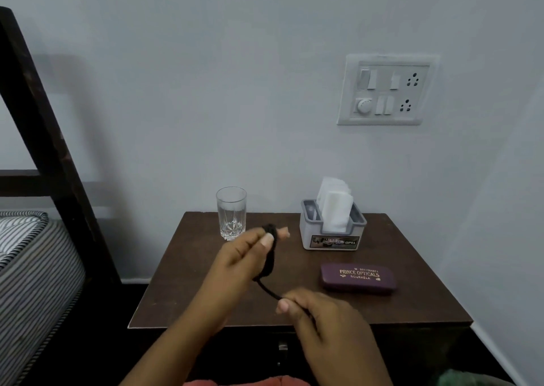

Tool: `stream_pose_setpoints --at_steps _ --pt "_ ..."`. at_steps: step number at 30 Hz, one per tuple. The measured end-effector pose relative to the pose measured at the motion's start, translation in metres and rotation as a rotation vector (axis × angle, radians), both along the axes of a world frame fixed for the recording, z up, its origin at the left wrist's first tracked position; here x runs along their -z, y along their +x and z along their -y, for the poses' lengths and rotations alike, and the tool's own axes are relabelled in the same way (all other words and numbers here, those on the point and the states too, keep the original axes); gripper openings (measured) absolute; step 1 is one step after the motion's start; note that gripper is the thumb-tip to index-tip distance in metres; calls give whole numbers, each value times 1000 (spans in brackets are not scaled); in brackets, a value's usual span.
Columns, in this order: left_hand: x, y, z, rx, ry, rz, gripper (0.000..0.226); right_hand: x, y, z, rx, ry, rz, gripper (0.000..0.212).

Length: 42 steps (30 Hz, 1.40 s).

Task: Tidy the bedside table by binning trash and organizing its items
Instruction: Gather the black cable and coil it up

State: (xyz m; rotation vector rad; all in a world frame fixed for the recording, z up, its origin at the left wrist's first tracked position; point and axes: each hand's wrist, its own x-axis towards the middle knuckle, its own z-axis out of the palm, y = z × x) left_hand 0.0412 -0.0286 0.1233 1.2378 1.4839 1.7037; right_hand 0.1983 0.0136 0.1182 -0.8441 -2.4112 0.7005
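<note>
Pale grey wall (206, 91) fills most of your view, with a white switch panel (385, 90) set into it up on the right. Below it sits the dark brown tabletop (412, 303) of the bedside unit, and a small metal drawer handle (283, 347) shows on its front edge. To your left you can see a dark wooden bed frame (44, 120) and the corner of a striped mattress (29, 268).

Both of your hands are above the front half of the tabletop, with a black cord (269, 263) running between them. Your left hand (235, 265) is the higher one; its thumb and fingers pinch a bunched loop of the cord at the top, and the rest hangs down past the palm. Your right hand (318, 318) is lower and nearer to you, fingers curled, pinching the cord's other end. The cord is off the tabletop, held only by you.

A clear glass (231, 213) stands upright at the back left of the tabletop, just behind your left fingertips as you see it. At the back right stands a grey napkin holder (332, 232) with white napkins upright in it. A closed purple glasses case (358, 277) with gold lettering lies flat in front of the holder, to the right of your hands and apart from them.
</note>
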Motion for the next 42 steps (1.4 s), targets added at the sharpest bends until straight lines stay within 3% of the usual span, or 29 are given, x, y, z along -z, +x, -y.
stream_pose_setpoints --at_steps 2,4,6,9,13,20,23,26,29,32,35,42 --pt "7 0 1 16 -59 -198 27 -12 2 -3 34 116 43 31" --pt "11 1 4 96 -106 -231 23 -21 5 -9 55 248 61 35" --pt "12 2 9 204 -138 -172 27 -26 5 -17 52 386 38 41" --pt "10 4 17 373 -212 18 29 -34 7 -30 23 434 -43 24" --pt "11 3 26 540 -214 410 35 -38 5 -47 -113 97 -256 5" --pt "14 -1 20 719 152 885 37 -6 -8 -41 -100 -331 -568 14" --pt "23 -4 13 695 268 1028 47 13 -14 -25 -74 -417 -627 27" --pt "20 6 12 668 354 1107 39 27 -21 -8 -44 -396 -659 21" --pt "16 13 11 317 360 1192 53 37 -22 1 -40 -400 -712 17" --pt "14 13 13 210 356 1229 59 39 -17 3 -181 -421 -731 8" --pt "17 13 14 226 369 1248 55 39 -14 0 -294 -545 -805 22" --pt "20 26 16 213 208 1190 41 23 -8 -20 -227 -237 -936 20"
